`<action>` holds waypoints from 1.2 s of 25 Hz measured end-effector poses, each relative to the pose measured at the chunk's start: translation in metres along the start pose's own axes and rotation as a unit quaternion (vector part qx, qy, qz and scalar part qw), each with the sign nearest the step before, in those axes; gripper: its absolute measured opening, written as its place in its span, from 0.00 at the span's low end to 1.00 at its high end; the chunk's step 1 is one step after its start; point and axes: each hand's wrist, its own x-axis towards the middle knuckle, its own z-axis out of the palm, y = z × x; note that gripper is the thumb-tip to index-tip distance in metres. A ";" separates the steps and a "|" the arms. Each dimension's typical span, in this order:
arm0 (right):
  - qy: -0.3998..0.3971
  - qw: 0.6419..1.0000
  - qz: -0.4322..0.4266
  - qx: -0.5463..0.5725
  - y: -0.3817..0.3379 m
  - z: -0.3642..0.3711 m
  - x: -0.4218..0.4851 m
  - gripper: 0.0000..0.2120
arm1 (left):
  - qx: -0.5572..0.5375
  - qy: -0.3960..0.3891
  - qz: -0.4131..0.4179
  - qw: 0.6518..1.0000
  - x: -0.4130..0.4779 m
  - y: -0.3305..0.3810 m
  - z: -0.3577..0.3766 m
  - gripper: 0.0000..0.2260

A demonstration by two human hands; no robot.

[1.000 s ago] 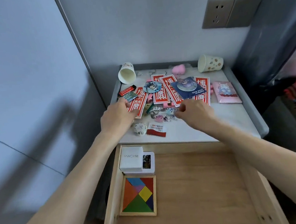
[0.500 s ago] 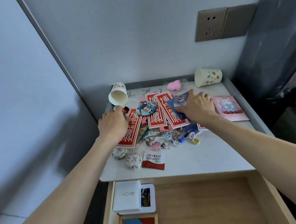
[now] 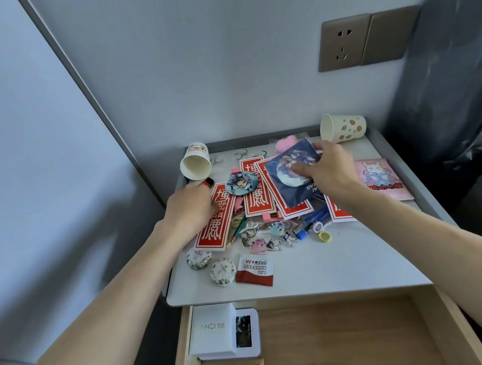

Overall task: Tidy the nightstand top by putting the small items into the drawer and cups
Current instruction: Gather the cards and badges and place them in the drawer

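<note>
Right hand [image 3: 330, 170] pinches the blue badge card [image 3: 291, 186] by its far edge, raised and tilted over the red cards [image 3: 258, 207] at the rear of the surface [image 3: 330, 265], judged light, thin, bendable and slick, best gripped at the edges; left hand [image 3: 189, 208] covers a small red item [image 3: 206, 182], and its fingers' hold cannot be told.

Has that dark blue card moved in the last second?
Yes. The right hand has lifted the dark blue card off the red cards, back toward the pink plush.
</note>
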 end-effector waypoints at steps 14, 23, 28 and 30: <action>-0.073 0.943 0.154 0.285 0.005 0.000 -0.021 0.17 | -0.092 0.241 0.087 0.962 0.006 0.019 -0.018 0.08; -0.084 0.933 0.163 0.311 0.017 -0.010 -0.013 0.16 | -0.004 0.057 0.112 0.992 0.045 0.055 0.013 0.31; -0.087 0.924 0.168 0.332 0.017 -0.010 -0.018 0.15 | -0.134 -0.030 0.053 0.989 0.053 0.053 0.008 0.28; -0.090 0.921 0.170 0.339 0.016 -0.010 -0.021 0.14 | -0.181 -0.033 0.029 0.982 0.055 0.051 0.003 0.20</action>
